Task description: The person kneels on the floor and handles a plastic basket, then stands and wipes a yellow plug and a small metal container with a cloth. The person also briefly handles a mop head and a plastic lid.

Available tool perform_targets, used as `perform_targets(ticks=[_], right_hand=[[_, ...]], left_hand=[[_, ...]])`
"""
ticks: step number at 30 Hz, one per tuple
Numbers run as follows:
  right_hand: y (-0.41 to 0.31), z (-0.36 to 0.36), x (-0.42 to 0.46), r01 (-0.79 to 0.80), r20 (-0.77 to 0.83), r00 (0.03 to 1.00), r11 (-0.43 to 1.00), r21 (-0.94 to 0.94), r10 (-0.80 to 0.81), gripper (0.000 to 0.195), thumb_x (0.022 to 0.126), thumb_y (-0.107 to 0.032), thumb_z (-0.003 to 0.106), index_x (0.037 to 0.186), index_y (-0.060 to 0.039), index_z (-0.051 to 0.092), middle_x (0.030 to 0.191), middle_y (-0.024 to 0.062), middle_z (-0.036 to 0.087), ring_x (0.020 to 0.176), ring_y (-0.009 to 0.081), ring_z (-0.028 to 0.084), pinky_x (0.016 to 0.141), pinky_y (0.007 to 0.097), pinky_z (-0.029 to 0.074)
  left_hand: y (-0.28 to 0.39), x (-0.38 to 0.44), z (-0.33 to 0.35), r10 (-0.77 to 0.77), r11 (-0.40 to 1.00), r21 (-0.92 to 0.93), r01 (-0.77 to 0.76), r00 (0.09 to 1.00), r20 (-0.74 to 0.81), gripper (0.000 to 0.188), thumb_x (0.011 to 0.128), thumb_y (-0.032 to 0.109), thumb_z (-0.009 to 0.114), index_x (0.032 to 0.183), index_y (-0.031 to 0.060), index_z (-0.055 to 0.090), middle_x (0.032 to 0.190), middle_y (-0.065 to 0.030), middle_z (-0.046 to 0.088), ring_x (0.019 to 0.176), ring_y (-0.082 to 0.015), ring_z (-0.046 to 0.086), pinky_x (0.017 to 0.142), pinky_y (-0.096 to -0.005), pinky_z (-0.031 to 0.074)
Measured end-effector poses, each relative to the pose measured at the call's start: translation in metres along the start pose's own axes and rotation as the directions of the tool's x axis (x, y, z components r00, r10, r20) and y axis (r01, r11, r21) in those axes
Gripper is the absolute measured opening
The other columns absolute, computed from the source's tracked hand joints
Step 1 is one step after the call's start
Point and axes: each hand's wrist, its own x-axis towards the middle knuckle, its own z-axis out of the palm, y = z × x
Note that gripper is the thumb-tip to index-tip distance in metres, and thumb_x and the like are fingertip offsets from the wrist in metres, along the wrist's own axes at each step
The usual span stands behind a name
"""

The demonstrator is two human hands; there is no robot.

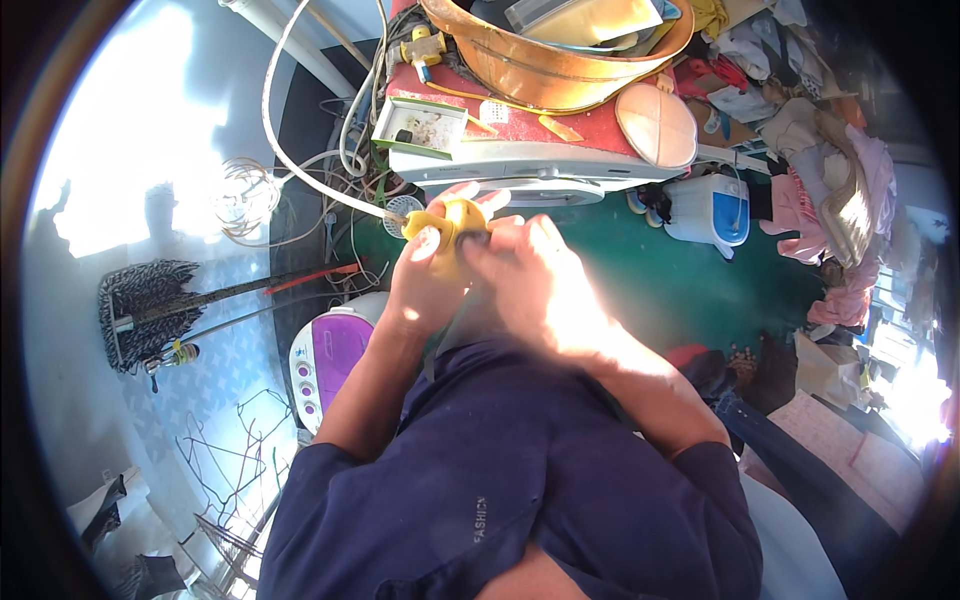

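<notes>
My left hand (pixel 429 281) holds a yellow plastic fitting (pixel 450 219) at waist height, its thumb across the near side. A white cable or hose (pixel 330 191) runs down from above into the fitting's left end. My right hand (pixel 540 277) is at the fitting's right side, its fingertips pinched on a small dark round part (pixel 472 238). Blur and glare on the right hand hide whether that part is joined to the fitting. Another yellow fitting (pixel 424 49), with a blue tip, lies on the red cover (pixel 517 124) of a front-loading washing machine (pixel 540 171).
An orange-brown basin (pixel 555 67), a small open box (pixel 431 124) and a round pad (pixel 656 124) sit on the machine. A purple-topped appliance (pixel 337 352) stands left, below a wall-hung mop (pixel 146 307). To the right are a blue-and-white container (pixel 709 210) and piled clothes (pixel 832 180).
</notes>
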Motion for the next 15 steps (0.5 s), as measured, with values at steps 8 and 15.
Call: perform_targets(ticks=[8,15], right_hand=[[0.003,0.008,0.009,-0.035,-0.222,0.974,0.999,0.025,0.04,0.035,0.086,-0.012,0.075,0.12,-0.0143,0.075,0.101,0.0038,0.059,0.09,0.0266,0.058,0.071,0.0375,0.057],[0.031,0.005,0.01,-0.079,-0.162,0.985,0.985,-0.153,0.054,0.038,0.085,-0.004,0.073,0.122,-0.0107,0.075,0.107,0.007,0.06,0.093,0.0278,0.061,0.076,0.0371,0.056]], left_hand=[[0.005,0.008,0.0,0.035,0.989,0.141,-0.04,0.999,0.037,0.078,0.097,0.049,0.058,0.159,0.0094,0.032,0.154,-0.02,0.049,0.138,-0.0309,0.055,0.114,-0.0445,0.044],[0.004,0.011,-0.015,-0.021,0.992,0.125,0.018,0.999,0.024,0.084,0.094,0.054,0.067,0.156,0.0062,0.036,0.145,-0.0127,0.056,0.13,-0.0276,0.06,0.107,-0.044,0.051]])
